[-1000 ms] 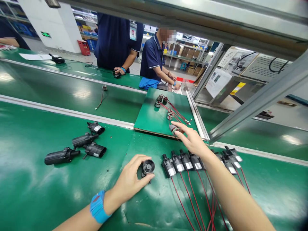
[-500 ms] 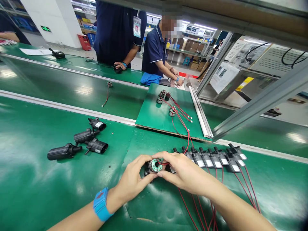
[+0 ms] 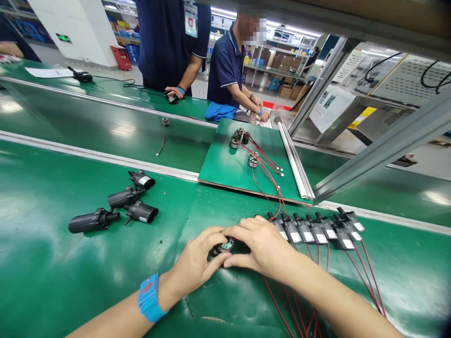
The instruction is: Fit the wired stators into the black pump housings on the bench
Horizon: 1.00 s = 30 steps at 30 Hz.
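Between my hands is a small round motor part with a green circuit board (image 3: 227,245) facing up, sitting in the mouth of a black housing that is mostly hidden. My left hand (image 3: 198,257), with a blue band at the wrist, wraps round the housing from the left. From the right, my right hand (image 3: 259,244) holds the motor part by its edge with thumb and fingers. Several black housings with white labels and red wires (image 3: 306,230) lie in a row beyond my right hand. On the left lie several black housings (image 3: 94,220) without visible wires.
A raised green board (image 3: 218,164) holds several motor parts with red wires (image 3: 252,160). One more motor part (image 3: 165,121) lies on the sunken strip. A metal frame post (image 3: 373,150) slants at the right. Two people (image 3: 172,47) in dark blue shirts stand across the bench.
The circuit board sits lower and shows less between my fingers. Its red wire, seen beside it before, is hidden. My right hand has closed in over it slightly.
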Motion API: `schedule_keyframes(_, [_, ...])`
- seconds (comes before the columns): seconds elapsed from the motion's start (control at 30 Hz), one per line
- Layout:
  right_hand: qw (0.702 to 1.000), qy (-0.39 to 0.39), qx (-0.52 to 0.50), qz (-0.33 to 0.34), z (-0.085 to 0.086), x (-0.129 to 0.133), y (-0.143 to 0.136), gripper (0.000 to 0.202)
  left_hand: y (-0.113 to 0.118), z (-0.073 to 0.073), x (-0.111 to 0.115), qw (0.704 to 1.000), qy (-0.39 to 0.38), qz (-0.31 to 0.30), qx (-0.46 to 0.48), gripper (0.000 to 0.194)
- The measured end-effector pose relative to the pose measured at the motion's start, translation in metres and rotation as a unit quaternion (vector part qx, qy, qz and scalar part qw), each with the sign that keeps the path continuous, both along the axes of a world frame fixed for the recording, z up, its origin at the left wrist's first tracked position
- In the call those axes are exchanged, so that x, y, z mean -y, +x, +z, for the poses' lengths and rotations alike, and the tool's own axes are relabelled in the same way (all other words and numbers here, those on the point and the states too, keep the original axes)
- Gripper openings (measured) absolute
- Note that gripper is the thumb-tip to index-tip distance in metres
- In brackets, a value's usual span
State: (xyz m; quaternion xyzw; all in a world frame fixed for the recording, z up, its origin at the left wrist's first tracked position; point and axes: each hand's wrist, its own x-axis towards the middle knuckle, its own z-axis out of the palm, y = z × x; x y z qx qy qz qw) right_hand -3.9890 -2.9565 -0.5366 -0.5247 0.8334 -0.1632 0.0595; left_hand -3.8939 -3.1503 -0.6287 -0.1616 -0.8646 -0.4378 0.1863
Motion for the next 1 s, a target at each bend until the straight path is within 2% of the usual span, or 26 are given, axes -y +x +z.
schedule_keyframes(0.17, [0.999, 0.039, -0.035, 0.0, -0.007, 0.0, 0.002, 0.053, -0.002, 0.007, 0.002, 0.998, -0.056, -0.003, 0.004, 0.021])
schedule_keyframes(0.4, [0.997, -0.053, -0.062, 0.012, -0.018, -0.002, 0.01, 0.045, 0.007, 0.008, 0.007, 0.989, -0.117, 0.011, -0.089, 0.022])
schedule_keyframes(0.5, [0.996, -0.017, -0.082, 0.016, -0.019, 0.0, 0.009, 0.046, 0.006, 0.011, 0.008, 0.989, -0.142, -0.004, -0.049, 0.018])
schedule_keyframes(0.6, [0.992, 0.017, -0.12, 0.023, -0.011, -0.005, 0.004, 0.047, 0.002, 0.013, 0.006, 0.991, -0.135, -0.026, 0.001, 0.017])
schedule_keyframes(0.67, [0.985, 0.009, -0.171, 0.008, 0.002, -0.015, 0.001, 0.044, -0.001, 0.015, 0.007, 0.995, -0.092, -0.024, 0.024, 0.022])
schedule_keyframes(0.73, [0.973, -0.019, -0.229, -0.021, 0.017, -0.033, 0.001, 0.034, -0.004, 0.019, 0.01, 0.996, -0.04, -0.006, 0.08, 0.034])
schedule_keyframes(0.83, [0.952, -0.039, -0.299, -0.05, 0.036, -0.068, 0.013, 0.015, -0.012, 0.032, 0.02, 0.978, -0.031, -0.015, 0.207, 0.038])
schedule_keyframes(0.93, [0.966, 0.001, -0.255, -0.034, 0.041, -0.098, 0.037, 0.017, -0.023, 0.047, 0.03, 0.963, -0.082, -0.098, 0.238, 0.035])
schedule_keyframes(1.0, [0.984, 0.055, -0.167, 0.026, 0.036, -0.11, 0.051, 0.02, -0.03, 0.054, 0.029, 0.957, -0.119, -0.153, 0.214, 0.036])
